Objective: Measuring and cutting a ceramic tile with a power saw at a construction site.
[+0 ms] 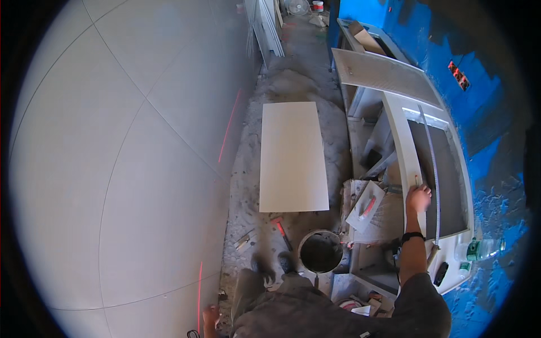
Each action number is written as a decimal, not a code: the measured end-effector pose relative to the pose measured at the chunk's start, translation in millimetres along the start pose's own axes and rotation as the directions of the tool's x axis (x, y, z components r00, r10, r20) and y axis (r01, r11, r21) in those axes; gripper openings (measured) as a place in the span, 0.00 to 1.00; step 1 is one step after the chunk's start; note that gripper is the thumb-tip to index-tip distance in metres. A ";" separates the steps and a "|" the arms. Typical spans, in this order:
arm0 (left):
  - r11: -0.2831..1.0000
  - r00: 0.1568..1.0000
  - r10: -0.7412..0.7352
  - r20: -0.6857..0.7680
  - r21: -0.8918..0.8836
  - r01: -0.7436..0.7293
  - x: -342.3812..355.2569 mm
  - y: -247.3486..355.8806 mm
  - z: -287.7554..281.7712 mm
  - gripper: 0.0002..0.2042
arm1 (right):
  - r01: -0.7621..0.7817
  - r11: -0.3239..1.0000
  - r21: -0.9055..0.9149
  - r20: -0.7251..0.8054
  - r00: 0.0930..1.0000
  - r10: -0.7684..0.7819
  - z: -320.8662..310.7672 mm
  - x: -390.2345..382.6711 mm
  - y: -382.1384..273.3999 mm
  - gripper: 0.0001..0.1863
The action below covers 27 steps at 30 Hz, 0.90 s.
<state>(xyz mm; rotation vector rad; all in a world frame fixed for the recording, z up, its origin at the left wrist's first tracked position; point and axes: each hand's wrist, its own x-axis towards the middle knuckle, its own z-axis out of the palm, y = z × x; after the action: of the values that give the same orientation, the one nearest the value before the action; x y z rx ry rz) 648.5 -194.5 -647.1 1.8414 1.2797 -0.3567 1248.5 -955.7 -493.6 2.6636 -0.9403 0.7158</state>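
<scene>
Right hand (418, 198) is over the left rail of the white counter frame (404, 152), fingers pinched together on a thin pencil-like stick (416, 180). Stick is slim, reddish at its far end, standing up past the fingertips; too small to say more. Dark band (413, 236) on that wrist.

Measuring strip (433, 163) just right of the hand: long, narrow, pale silvery, running near to far over the frame's opening. Any markings unreadable from here. Frame is off-white with a dull finish, its long rectangular opening showing dark grey inside.

Left hand (211, 314) is low at the near left, close to the grey tiled wall (158, 186). Finger spread and grip: can't tell, too small. Red light line (200, 293) on the wall just left of it.

Near end of the counter: black object (441, 274), plus a clear bottle (484, 249) with a green label, on its side.

Floor between: big plain off-white slab (294, 158) lying flat; nearer, a red-headed hammer (280, 232) and a round bucket (320, 230) of dark grey stuff. Red-handled trowel (360, 218) lies right of the slab's near end.
</scene>
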 end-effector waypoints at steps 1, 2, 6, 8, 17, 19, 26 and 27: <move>0.999 0.999 0.034 -0.016 0.019 -0.034 9.4 10.1 -7.3 0.09 | -0.005 1.000 -0.019 -0.014 1.000 0.004 -2.6 -0.1 -2.7 0.19; 0.999 0.999 0.025 -0.024 0.024 -0.024 19.3 19.8 -15.8 0.09 | -0.006 0.999 -0.037 -0.025 1.000 0.005 -5.0 -1.8 -8.3 0.19; 0.995 1.000 0.021 0.020 -0.098 -0.018 65.5 65.6 -46.7 0.18 | 0.185 0.983 -0.004 -0.284 0.942 -0.178 -38.4 -15.7 -45.2 0.17; 0.995 0.996 0.078 0.045 -0.073 -0.075 93.7 112.2 -47.8 0.18 | 0.380 0.906 0.187 -0.435 0.859 -0.271 -62.7 -33.3 -64.9 0.17; 0.962 0.943 0.247 0.222 -0.173 -0.212 317.4 324.8 -23.2 0.17 | 0.101 0.849 0.518 0.484 0.784 -0.389 6.8 -268.4 -175.6 0.15; 0.945 0.913 0.327 0.246 -0.083 -0.316 377.2 402.0 -14.7 0.16 | 0.070 0.944 0.322 0.654 0.704 -0.275 34.5 -336.6 -186.4 0.17; 0.908 0.931 0.178 0.317 -0.417 -0.032 453.0 607.5 60.1 0.12 | -0.850 0.504 -0.151 0.986 -0.095 0.136 78.1 -427.9 -278.5 0.11; 0.918 0.895 0.211 0.393 -0.394 -0.044 455.0 643.4 89.9 0.12 | -0.920 0.353 -0.171 0.979 -0.120 0.162 98.2 -431.2 -250.8 0.14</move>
<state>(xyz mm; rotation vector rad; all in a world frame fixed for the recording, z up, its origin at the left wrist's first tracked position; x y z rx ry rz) 1428.2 -54.5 -687.3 1.4099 0.8433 -0.3873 1153.7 -571.4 -812.6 2.7891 -2.9995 -1.1670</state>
